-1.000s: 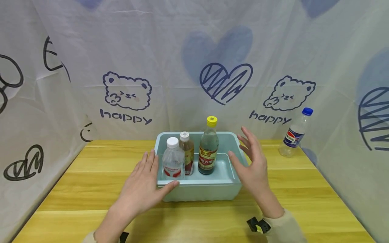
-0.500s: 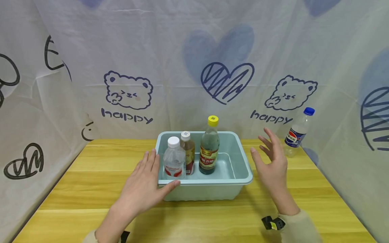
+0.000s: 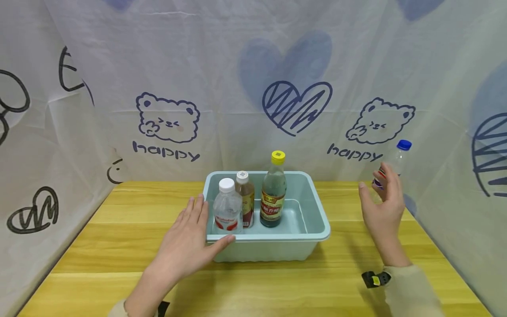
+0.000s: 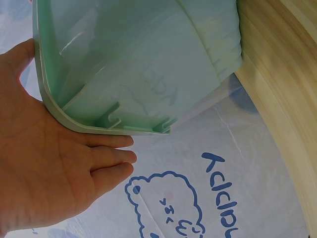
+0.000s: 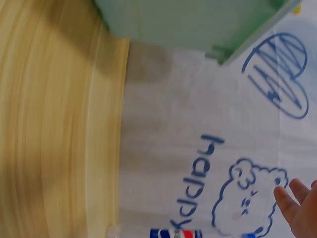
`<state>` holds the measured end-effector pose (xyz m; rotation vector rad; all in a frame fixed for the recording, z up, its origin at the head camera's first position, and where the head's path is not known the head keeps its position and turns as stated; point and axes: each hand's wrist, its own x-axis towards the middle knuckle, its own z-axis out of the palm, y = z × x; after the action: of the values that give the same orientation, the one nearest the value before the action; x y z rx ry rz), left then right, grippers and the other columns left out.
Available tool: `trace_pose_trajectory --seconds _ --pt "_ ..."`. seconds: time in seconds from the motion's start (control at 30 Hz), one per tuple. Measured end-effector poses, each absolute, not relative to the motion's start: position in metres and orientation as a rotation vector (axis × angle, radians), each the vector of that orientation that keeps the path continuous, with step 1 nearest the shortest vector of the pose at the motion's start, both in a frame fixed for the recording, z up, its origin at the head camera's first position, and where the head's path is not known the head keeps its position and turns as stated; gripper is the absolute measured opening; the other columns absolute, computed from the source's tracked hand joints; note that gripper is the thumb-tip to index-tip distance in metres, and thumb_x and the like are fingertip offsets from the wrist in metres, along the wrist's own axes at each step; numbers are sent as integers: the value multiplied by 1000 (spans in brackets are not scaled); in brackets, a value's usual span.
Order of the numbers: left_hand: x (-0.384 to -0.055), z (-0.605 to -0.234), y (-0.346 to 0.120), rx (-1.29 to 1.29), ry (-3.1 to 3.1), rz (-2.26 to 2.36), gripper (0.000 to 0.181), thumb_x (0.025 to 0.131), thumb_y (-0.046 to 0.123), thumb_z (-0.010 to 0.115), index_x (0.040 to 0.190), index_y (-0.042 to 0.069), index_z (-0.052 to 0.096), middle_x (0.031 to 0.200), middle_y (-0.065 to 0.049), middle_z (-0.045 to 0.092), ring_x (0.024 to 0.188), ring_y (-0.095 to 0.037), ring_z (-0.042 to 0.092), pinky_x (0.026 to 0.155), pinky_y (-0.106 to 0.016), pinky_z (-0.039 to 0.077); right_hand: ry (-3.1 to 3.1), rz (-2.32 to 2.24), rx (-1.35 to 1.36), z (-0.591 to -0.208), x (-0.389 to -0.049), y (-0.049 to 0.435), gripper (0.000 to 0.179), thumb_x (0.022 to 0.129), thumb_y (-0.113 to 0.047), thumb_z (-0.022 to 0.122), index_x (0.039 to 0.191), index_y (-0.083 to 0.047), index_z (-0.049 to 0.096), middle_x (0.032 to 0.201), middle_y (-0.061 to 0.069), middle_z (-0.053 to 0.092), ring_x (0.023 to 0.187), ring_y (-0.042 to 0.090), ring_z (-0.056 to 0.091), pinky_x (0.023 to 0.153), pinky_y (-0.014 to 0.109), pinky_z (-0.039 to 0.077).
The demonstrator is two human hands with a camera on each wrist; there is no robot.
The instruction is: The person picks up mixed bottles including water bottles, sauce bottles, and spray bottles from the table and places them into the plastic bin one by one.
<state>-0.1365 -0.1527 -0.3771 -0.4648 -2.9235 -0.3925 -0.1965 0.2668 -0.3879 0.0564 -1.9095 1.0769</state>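
Note:
My left hand (image 3: 184, 244) rests with straight fingers on the near left corner of a pale green plastic bin (image 3: 261, 249); the left wrist view shows the palm and fingers against the bin's rim (image 4: 99, 130). Inside the bin stand a clear water bottle (image 3: 227, 209) with a white cap, a brown drink bottle (image 3: 246, 198) and a vinegar bottle (image 3: 273, 193) with a yellow cap. My right hand (image 3: 385, 209), fingers spread and loosely bent, hovers in front of a clear Pepsi bottle (image 3: 397, 162) with a blue cap, hiding its lower part. Nothing is in its grasp.
The bin stands on a yellow wooden table (image 3: 119, 246). A white cloth (image 3: 222, 57) printed with bears and hearts hangs behind the table and along both sides. The Pepsi bottle stands near the table's far right corner.
My right hand has moved from over the bin's right side, rightward to the Pepsi bottle, now overlapping it. My left hand and the bottles in the bin have stayed put.

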Motion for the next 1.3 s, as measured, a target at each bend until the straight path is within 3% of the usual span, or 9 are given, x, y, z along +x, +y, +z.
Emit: trace_pose_trajectory --seconds 0.13,0.37,0.73,1.03,1.3 --pt "-137 -377 -153 -462 -2919 -397 117 93 85 39 160 -10 24 169 -28 13 156 -46 17 126 -57 22 -1895 1100 -8 -389 -204 280 65 95 -1 69 156 -14 48 152 4 53 128 17 58 103 15 48" --pt "-137 -378 -151 -466 -2918 -386 117 93 84 41 159 -11 25 168 -28 14 156 -46 17 126 -56 23 -1872 1151 -166 -393 -217 304 64 99 -14 66 159 -24 43 157 -3 45 137 16 52 111 28 48" --pt "-138 -380 -153 -456 -2914 -400 117 93 84 42 160 -10 24 169 -27 14 156 -45 16 126 -56 23 -1889 1084 -287 -393 -248 346 71 99 -25 67 162 -20 35 161 4 41 142 16 43 119 29 37" --pt "-137 -379 -153 -454 -2918 -400 117 93 84 41 160 -10 23 169 -27 14 156 -45 16 126 -56 23 -2012 1038 -352 -393 -265 376 78 101 -35 66 165 -20 26 167 -3 30 147 18 35 123 31 30" --pt "-137 -378 -153 -454 -2915 -408 117 93 84 43 160 -10 23 169 -28 14 156 -45 17 126 -56 23 -2161 1042 -407 -391 -274 390 85 101 -44 63 168 -22 15 172 -3 18 152 23 28 126 44 26"
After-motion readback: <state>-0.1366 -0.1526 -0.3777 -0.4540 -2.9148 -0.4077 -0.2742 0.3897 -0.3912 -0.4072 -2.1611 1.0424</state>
